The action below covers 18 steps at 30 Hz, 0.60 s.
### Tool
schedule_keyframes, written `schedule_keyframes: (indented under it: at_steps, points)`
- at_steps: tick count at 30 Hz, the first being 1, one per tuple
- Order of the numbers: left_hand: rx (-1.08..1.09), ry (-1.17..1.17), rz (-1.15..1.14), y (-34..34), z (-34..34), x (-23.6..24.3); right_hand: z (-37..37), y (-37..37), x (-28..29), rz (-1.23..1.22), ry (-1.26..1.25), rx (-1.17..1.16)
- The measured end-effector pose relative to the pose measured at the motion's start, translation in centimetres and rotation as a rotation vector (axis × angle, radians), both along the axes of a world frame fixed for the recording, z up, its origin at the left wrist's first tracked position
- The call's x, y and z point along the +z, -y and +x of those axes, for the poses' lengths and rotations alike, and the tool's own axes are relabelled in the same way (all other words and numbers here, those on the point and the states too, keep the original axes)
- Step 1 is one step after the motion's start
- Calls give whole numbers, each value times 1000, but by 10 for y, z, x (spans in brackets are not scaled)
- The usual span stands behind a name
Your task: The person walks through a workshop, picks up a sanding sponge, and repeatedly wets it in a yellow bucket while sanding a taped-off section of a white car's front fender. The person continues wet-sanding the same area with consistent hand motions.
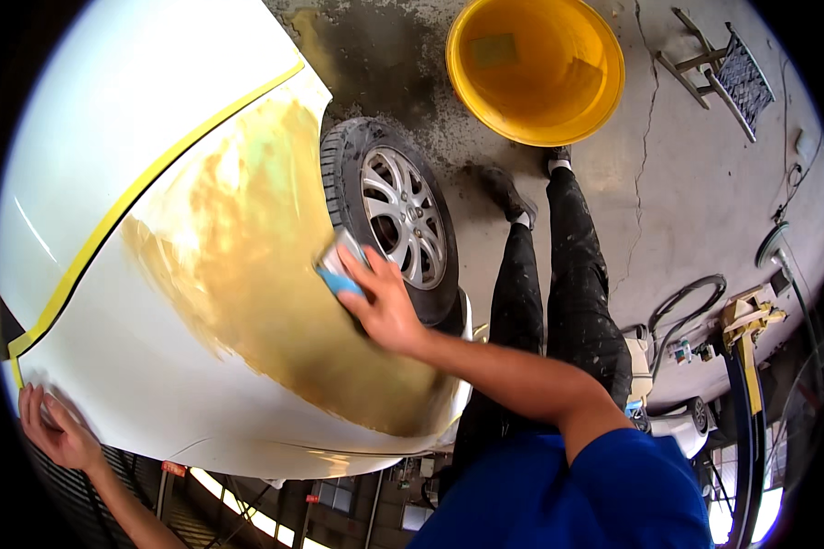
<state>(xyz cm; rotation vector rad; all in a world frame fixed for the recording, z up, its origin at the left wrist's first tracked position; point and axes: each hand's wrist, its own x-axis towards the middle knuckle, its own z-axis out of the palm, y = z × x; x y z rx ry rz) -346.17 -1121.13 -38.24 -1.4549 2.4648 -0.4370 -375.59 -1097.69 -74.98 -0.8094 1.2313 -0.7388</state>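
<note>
My right hand grips a sanding block, blue and grey, with the fingers wrapped over it. The block lies against a tan filler patch on a white car's side panel, close to the wheel arch. At the panel's lower left edge, my left hand rests flat with its fingers extended and holds nothing. Yellow masking tape follows the seam above the patch. Just right of the block is a wheel with a black tyre and silver spokes.
A large yellow tub with a greenish pad inside stands beyond my feet. To its right is a small folding stool. A black hose and a blue-and-yellow lift post stand at the right.
</note>
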Motion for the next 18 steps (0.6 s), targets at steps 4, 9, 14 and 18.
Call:
schedule_keyframes:
  at_steps: [4, 9, 14, 18]
  points:
    - [12, -59, 10, 9, -4, -10, 34, 126, -102, 147, -27, -121]
    - [3, 19, -8, 1, 0, -3, -2, -2, 16, -145, -25, 42]
    - [19, -81, -4, 5, -2, -8, 23, 118, -57, -35, 108, -58]
    - [56, -44, -1, 4, 0, -6, 21, 110, -46, 14, 86, -9]
